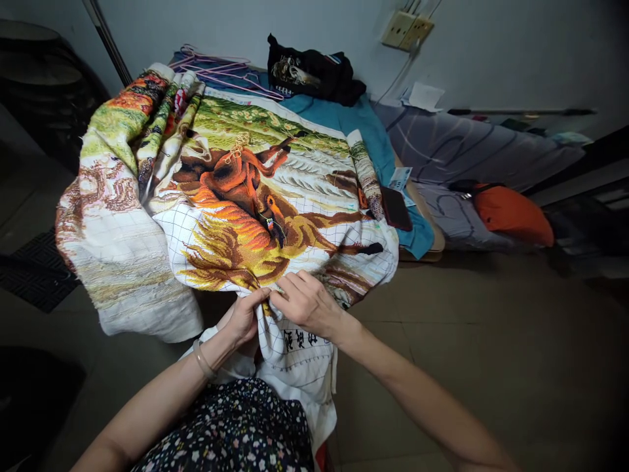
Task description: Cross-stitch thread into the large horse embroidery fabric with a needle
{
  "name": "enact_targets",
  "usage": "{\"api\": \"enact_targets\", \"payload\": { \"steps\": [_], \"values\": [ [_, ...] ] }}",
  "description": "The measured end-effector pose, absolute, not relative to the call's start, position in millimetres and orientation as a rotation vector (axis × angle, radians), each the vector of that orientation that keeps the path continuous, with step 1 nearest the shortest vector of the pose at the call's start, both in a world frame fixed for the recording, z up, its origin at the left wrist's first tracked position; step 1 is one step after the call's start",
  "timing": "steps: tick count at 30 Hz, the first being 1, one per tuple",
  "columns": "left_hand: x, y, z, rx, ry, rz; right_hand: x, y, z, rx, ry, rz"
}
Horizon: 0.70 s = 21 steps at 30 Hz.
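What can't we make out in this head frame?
Left hand: head view, fingers mostly behind the cross-stitch fabric.
Right hand: head view, its own knuckles hide most fingertips.
Blue-and-white card: head view, print too small.
Dark object, lower left: head view, cut off by left edge.

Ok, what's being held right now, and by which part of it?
The embroidered cloth: the left hand and right hand pinch it close together at a bunched fold on the side nearest the person. Anything smaller in the grip cannot be told.
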<state>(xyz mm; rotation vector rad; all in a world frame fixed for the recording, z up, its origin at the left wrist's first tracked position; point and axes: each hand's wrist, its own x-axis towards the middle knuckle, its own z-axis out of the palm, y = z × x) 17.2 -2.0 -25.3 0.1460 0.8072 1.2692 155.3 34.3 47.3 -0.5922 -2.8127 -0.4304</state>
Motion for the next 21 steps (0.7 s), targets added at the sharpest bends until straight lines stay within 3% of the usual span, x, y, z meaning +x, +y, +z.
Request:
{"api": "enact_targets", "payload": {
  "steps": [5, 14, 18, 21],
  "values": [
    [16, -4, -26, 0.209, 0.785, 1.283, 151, 13, 51, -0.278, -2.671, -0.39],
    [20, -2, -22, 0.233, 0.833, 1.285, 120, -71, 40, 0.164, -2.657, 0.573],
    [20, -2, -22, 0.235, 0.827, 1.271, 131, -62, 48, 0.03, -2.596, 0.915],
    [20, -2, -23, 0.242, 0.82, 1.297, 150, -29, 56, -0.464, -2.503, 0.832]
  ]
}}
